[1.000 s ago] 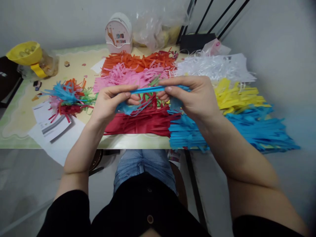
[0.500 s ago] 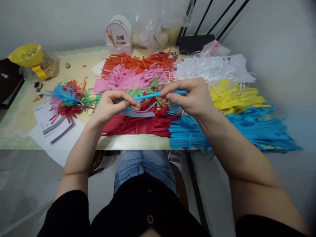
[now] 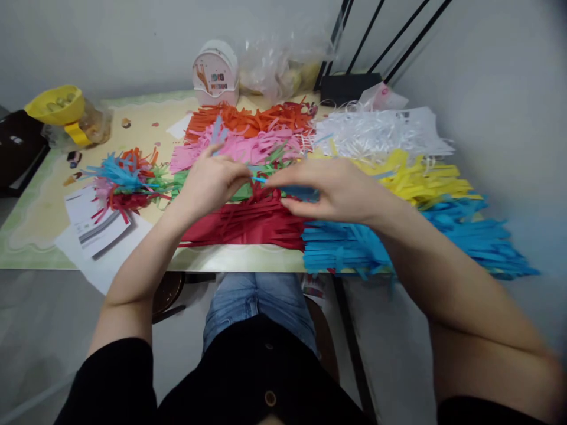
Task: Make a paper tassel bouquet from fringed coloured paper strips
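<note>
My left hand (image 3: 212,180) is closed in a pinch on a twisted strip of blue fringed tissue paper (image 3: 258,179). Loose blue strands stick up behind its knuckles. On the other side, my right hand (image 3: 334,189) has its fingertips at the strip's right part, with more blue paper showing between thumb and forefinger; that hand is somewhat blurred. Both hands are raised over red fringed paper (image 3: 243,227) and green fringed paper (image 3: 241,192). Blue fringed sheets (image 3: 341,245) lie below my right hand and forearm.
Orange (image 3: 248,121), pink (image 3: 252,147), white (image 3: 372,133) and yellow (image 3: 425,177) fringed papers cover the table. A multicoloured tassel bunch (image 3: 126,177) lies left, near printed papers (image 3: 95,227). Behind stand a pink-and-white container (image 3: 215,74), plastic bags (image 3: 283,71) and a yellow-topped jar (image 3: 57,106).
My right hand has moved left and slightly down, closer to my left hand, its thumb and forefinger now wider apart. My left hand has turned, and blue strands now show above it.
</note>
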The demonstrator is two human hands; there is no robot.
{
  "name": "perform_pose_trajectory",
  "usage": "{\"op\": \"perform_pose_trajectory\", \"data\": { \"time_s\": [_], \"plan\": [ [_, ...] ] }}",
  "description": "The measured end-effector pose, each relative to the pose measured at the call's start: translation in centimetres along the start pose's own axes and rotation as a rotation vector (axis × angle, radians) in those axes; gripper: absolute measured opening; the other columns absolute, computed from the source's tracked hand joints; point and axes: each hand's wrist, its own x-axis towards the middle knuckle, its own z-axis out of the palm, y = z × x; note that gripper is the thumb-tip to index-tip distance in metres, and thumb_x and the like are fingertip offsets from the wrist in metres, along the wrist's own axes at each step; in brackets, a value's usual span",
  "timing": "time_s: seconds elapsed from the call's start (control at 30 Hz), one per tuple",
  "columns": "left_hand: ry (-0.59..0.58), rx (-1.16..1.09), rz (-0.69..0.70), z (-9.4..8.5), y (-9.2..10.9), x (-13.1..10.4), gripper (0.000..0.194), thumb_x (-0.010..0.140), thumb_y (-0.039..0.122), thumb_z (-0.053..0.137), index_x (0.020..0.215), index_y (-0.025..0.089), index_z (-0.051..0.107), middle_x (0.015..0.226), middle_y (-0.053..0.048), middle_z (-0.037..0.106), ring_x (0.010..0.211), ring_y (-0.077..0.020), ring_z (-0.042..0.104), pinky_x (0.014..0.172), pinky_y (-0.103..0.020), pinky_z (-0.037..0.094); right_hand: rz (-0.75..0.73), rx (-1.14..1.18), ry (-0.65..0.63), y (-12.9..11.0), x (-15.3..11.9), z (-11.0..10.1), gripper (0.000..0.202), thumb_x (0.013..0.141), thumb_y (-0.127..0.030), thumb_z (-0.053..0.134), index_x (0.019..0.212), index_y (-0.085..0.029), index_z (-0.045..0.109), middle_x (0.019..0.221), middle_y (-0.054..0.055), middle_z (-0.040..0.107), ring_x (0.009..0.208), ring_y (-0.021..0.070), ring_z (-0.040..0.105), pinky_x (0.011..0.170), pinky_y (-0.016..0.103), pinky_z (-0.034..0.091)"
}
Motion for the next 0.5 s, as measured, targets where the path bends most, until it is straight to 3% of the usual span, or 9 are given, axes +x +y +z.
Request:
{"op": "perform_pose_trajectory", "data": {
  "time_s": [0.07, 0.13, 0.2, 0.3, 0.4, 0.5],
  "plan": [
    [0.157, 0.047, 0.026, 0.7, -0.3, -0.1, 0.018, 0.103, 0.030, 0.063, 0.098, 0.025, 0.079, 0.099, -0.003, 0.081, 0.109, -0.0223, 0.077, 0.130, -0.061, 0.037, 0.148, 0.125, 0.075, 0.3, 0.9, 0.1, 0.030, 0.097, -0.037, 0.066, 0.116, -0.022, 0.083, 0.114, 0.005, 0.083, 0.105, 0.0221, 0.077, 0.096, 0.037, 0.059],
    [0.244, -0.026, 0.029, 1.3, -0.7, -0.1, 0.009, 0.099, 0.034, 0.072, 0.099, 0.028, 0.079, 0.104, -0.002, 0.081, 0.119, -0.0254, 0.076, 0.133, -0.065, 0.031, 0.265, 0.315, 0.093, 0.9, 1.9, 0.8, 0.027, 0.096, -0.042, 0.070, 0.103, -0.020, 0.085, 0.097, 0.003, 0.083, 0.091, 0.0198, 0.076, 0.088, 0.034, 0.059],
    [0.273, -0.137, 0.012, 1.7, -1.0, -0.2, 0.010, 0.090, 0.037, 0.083, 0.097, 0.030, 0.079, 0.106, -0.002, 0.082, 0.125, -0.0293, 0.074, 0.134, -0.067, 0.030, 0.329, 0.545, 0.026, 1.4, 2.8, 2.1, 0.030, 0.091, -0.049, 0.077, 0.087, -0.020, 0.083, 0.081, 0.002, 0.080, 0.078, 0.0174, 0.072, 0.078, 0.032, 0.058],
    [0.312, -0.268, -0.062, 2.0, -1.3, -0.6, 0.017, 0.081, 0.036, 0.092, 0.093, 0.031, 0.080, 0.107, -0.003, 0.083, 0.135, -0.0329, 0.069, 0.134, -0.066, 0.030, 0.413, 0.839, -0.003, 1.6, 3.3, 3.9, 0.041, 0.078, -0.059, 0.089, 0.080, -0.019, 0.079, 0.074, 0.004, 0.078, 0.071, 0.0165, 0.070, 0.074, 0.031, 0.058],
    [0.417, -0.369, -0.183, 2.4, -1.2, -0.8, 0.017, 0.078, 0.029, 0.093, 0.089, 0.031, 0.080, 0.102, -0.003, 0.082, 0.138, -0.0321, 0.068, 0.134, -0.066, 0.030, 0.472, 1.011, 0.105, 1.0, 3.3, 5.1, 0.049, 0.066, -0.061, 0.097, 0.080, -0.018, 0.076, 0.067, 0.002, 0.075, 0.066, 0.0139, 0.068, 0.072, 0.028, 0.058],
    [0.512, -0.371, -0.261, 3.5, -0.4, -0.6, 0.012, 0.082, 0.024, 0.090, 0.087, 0.030, 0.080, 0.099, -0.002, 0.082, 0.134, -0.0302, 0.070, 0.133, -0.063, 0.031, 0.456, 1.112, 0.228, 0.3, 3.5, 6.1, 0.052, 0.061, -0.059, 0.100, 0.081, -0.018, 0.075, 0.066, 0.000, 0.074, 0.065, 0.0121, 0.068, 0.073, 0.026, 0.059]
  ]
}}
